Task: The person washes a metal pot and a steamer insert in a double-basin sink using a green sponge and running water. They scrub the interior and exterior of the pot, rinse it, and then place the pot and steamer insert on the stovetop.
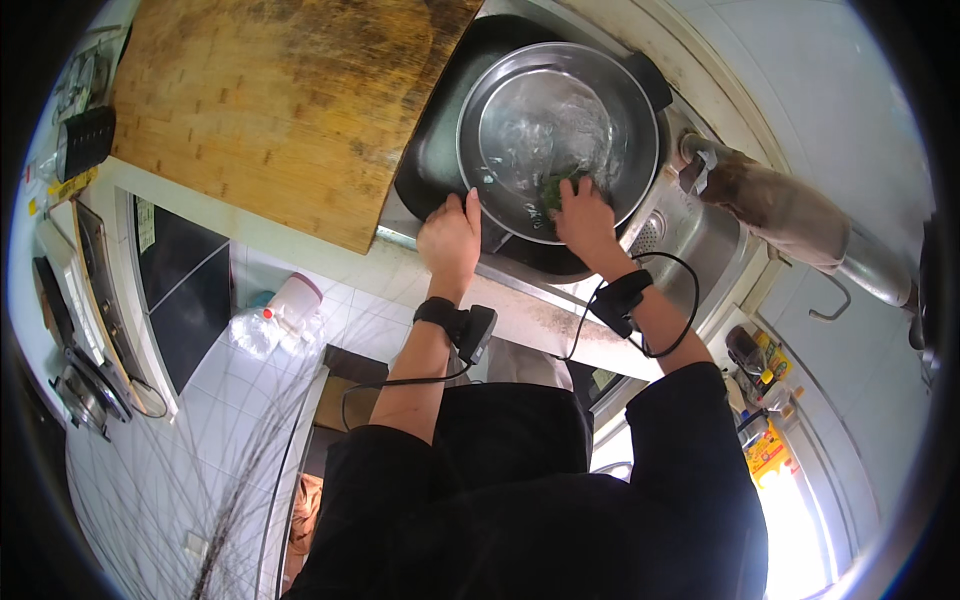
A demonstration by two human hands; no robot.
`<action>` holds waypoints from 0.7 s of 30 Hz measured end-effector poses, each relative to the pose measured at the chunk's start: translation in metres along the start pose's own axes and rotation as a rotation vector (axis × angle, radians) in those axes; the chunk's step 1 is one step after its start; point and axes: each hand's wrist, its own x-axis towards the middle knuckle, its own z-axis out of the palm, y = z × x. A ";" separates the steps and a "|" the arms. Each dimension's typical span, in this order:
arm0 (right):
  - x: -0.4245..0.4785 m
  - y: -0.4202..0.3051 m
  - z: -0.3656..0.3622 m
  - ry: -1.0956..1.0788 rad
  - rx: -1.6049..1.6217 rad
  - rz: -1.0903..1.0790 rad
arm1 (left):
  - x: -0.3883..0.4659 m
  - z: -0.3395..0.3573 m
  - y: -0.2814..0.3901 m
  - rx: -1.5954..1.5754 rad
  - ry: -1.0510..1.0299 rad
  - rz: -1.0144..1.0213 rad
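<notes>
A round metal basin point(551, 64) holds clear water and sits over a larger black tub point(439, 142). My right hand point(589, 225) reaches over its near rim into the water, fingers curled on dark green leafy vegetables point(556, 191); the fingertips are partly hidden. Small bright bits show in the water near the leaves. At the basin's left near rim, my left hand point(452, 236) has its thumb up against the edge. Its other fingers are bent by the black tub, and their undersides are out of sight. A black strap with a small device is on each wrist.
A large wooden cutting board point(285, 112) lies left of the tub. To the right are a metal sink point(686, 240) and a thick wrapped pipe point(780, 202). Cables point(694, 300) hang from both wrist devices. Plastic bottles point(292, 307) stand lower left, below the counter edge.
</notes>
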 end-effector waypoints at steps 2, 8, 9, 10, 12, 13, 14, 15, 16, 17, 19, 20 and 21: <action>0.002 -0.020 -0.003 -0.061 0.157 -0.007 | -0.001 0.001 -0.002 -0.010 0.011 0.006; 0.050 -0.059 0.015 -0.060 0.911 -0.103 | 0.001 -0.001 0.002 -0.042 0.016 -0.006; 0.061 -0.067 0.013 -0.094 1.159 -0.097 | 0.001 -0.002 0.003 -0.051 0.008 -0.009; 0.066 -0.072 0.010 -0.128 1.406 -0.087 | 0.001 -0.003 0.004 -0.060 0.000 -0.011; 0.065 -0.079 -0.002 -0.073 1.480 -0.092 | 0.001 -0.004 0.003 -0.073 -0.005 -0.014; 0.062 -0.083 -0.007 -0.048 1.515 -0.096 | 0.001 -0.004 0.001 -0.076 0.000 -0.015; 0.056 -0.083 -0.003 -0.008 1.478 -0.149 | 0.000 -0.004 -0.001 -0.081 0.004 -0.014; 0.049 -0.082 0.000 0.026 1.401 -0.191 | 0.000 -0.004 -0.001 -0.086 -0.004 -0.023; 0.039 -0.079 0.003 0.063 1.323 -0.228 | 0.001 -0.004 0.000 -0.092 -0.013 -0.029; 0.030 -0.075 0.006 0.098 1.245 -0.265 | 0.001 -0.004 0.001 -0.099 -0.022 -0.034; 0.015 -0.070 0.008 0.116 1.059 -0.273 | 0.000 -0.003 0.000 -0.099 -0.018 -0.029; 0.007 -0.070 0.005 0.112 1.008 -0.274 | 0.000 -0.003 -0.002 -0.098 -0.013 -0.027; 0.003 -0.071 -0.002 0.112 0.954 -0.269 | 0.000 -0.003 -0.002 -0.106 -0.010 -0.027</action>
